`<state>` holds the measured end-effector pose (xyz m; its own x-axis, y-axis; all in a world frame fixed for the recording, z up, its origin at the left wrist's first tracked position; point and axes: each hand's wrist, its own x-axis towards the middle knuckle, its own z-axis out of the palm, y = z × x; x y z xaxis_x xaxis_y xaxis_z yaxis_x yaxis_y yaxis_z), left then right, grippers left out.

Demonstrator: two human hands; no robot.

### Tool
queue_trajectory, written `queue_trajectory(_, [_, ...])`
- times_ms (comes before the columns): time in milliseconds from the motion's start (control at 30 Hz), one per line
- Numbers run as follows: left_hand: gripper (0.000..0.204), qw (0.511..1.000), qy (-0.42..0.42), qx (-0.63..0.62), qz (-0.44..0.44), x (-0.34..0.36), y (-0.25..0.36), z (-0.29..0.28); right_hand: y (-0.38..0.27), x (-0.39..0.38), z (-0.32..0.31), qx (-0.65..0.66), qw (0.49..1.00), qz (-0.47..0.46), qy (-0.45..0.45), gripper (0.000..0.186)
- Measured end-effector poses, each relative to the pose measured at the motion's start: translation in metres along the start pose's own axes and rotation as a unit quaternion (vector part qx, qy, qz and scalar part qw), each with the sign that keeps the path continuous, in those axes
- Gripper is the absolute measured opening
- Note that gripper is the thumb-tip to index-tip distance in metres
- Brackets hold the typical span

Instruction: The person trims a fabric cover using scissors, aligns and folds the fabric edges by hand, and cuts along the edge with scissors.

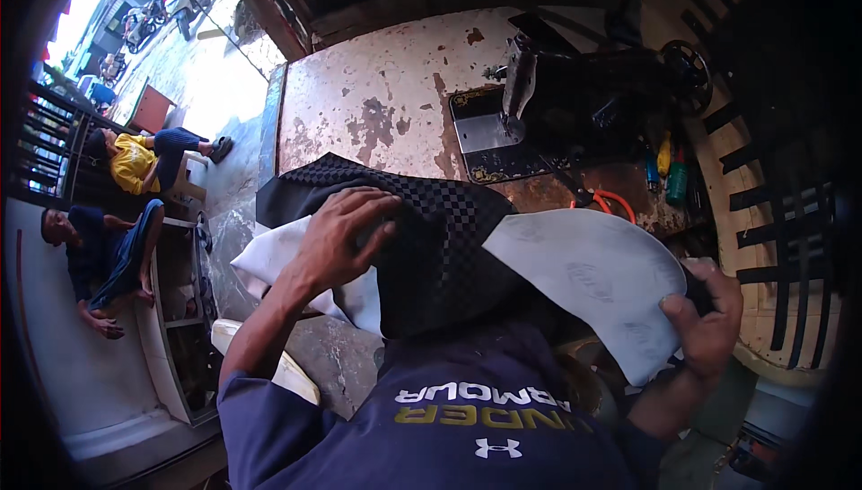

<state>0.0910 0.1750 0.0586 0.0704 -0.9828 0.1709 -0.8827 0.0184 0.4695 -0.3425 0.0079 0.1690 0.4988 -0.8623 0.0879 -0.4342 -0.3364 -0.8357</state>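
My left hand [346, 238] is curled over a black checkered sheet [449, 247] with a folded white-backed part [274, 252] beside my wrist. Its fingers are bent onto the dark surface. My right hand [705, 315] grips the right edge of a curved white-backed piece [584, 283], thumb on top and fingers behind. The material spans the front of a worn, peeling table [359, 104]. Just beyond it lie scissors with orange handles [611, 203], and a black sewing machine [593, 86] stands at the back right.
Several small tools [673, 180] lie right of the machine. A slatted wooden panel [763, 220] with dark strips is at the right. Two people [135, 162] [99, 256] sit at the left by a white cabinet [171, 319], with parked motorbikes [180, 14] outside.
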Motion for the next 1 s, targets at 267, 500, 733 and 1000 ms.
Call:
queue_trajectory(267, [0.046, 0.924, 0.07, 0.194, -0.322, -0.042, -0.165, -0.032, 0.007, 0.111, 0.221, 0.074, 0.945, -0.076, -0.309, 0.051])
queue_trajectory(500, [0.026, 0.958, -0.061, -0.139, -0.241, -0.022, -0.155, -0.102, 0.056, 0.094, 0.248, 0.069, 0.953, -0.058, -0.29, 0.045])
queue_trajectory(733, [0.054, 0.954, 0.064, 0.284, -0.064, 0.064, -0.14, -0.098, 0.061, 0.102, 0.252, 0.116, 0.962, -0.084, -0.233, 0.04])
queue_trajectory(1000, [0.087, 0.97, -0.076, 0.154, -0.172, -0.024, -0.056, 0.043, 0.035, 0.118, 0.209, 0.098, 0.971, -0.046, -0.215, 0.034])
